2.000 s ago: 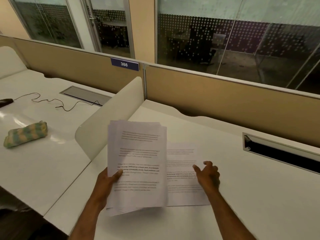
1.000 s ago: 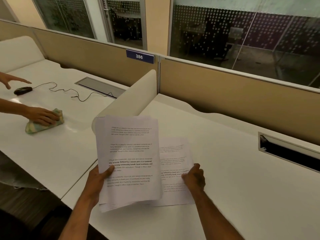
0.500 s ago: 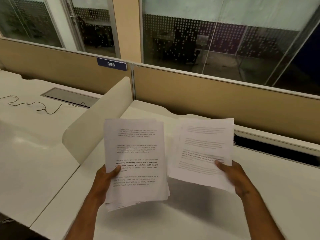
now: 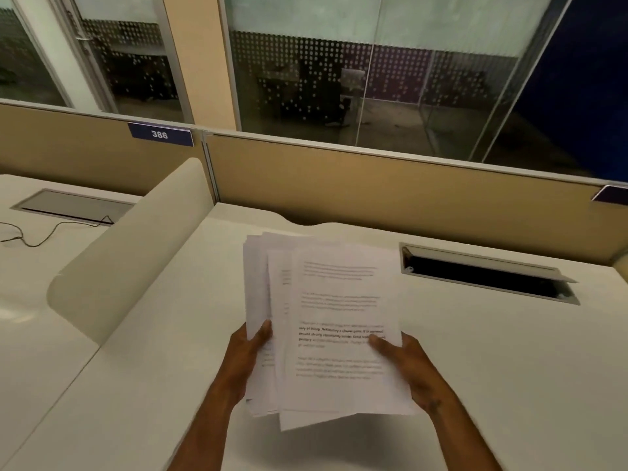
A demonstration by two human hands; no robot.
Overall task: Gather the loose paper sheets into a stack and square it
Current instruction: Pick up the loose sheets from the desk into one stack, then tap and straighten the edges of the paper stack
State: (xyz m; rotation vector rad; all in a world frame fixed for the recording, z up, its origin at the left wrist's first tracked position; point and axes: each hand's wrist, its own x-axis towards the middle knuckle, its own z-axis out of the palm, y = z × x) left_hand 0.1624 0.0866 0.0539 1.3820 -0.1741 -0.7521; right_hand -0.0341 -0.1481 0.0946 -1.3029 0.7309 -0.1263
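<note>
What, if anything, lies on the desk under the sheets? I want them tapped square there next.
Nothing visible. The paper sheets, fanned and uneven, are held above the desk by the left hand and right hand; the surface below shows only their shadow.

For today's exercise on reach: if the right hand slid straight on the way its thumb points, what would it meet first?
The right hand points left across the sheets of paper; it would probably meet the left hand first, though depth is unclear.
</note>
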